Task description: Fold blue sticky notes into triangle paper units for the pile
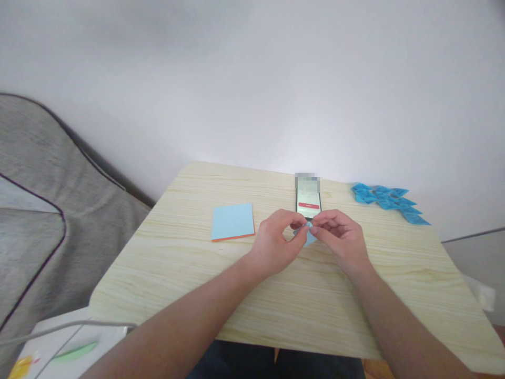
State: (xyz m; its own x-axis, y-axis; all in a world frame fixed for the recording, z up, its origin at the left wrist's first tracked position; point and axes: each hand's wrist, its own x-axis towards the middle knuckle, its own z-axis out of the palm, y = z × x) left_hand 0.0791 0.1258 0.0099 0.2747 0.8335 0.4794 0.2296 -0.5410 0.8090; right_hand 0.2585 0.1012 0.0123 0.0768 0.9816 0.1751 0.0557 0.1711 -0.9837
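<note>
In the head view, the left hand (278, 239) and the right hand (342, 237) meet over a small light-blue folded paper piece (310, 238), midway between the side edges of the pale wood-grain worktop (177, 273) and somewhat nearer its far edge than its near one; whether the paper touches the surface or is held just above it, I cannot tell. Both hands have their fingers narrowed to a pinch on it, thumbs close together near its upper part, and the fingertips hide much of the folding. To work a piece this small well, I would let one hand steady the layers while the other lines up edge and point, pressing a crease from its middle outward only once they match; squeezing from both sides at once could skew or crumple thin paper. Resting it on the bare worktop should give a sharper crease than pinching in the air. The black-framed phone with a lit screen (309, 197), just beyond the hands by the far edge, leaves little room there, so drawing the paper toward the near edge seems wise, well apart from the bright-blue pointed paper shapes (389, 201) near the far right corner and the square light-blue paper stack with an orange lower edge (232, 220) toward the left edge
</note>
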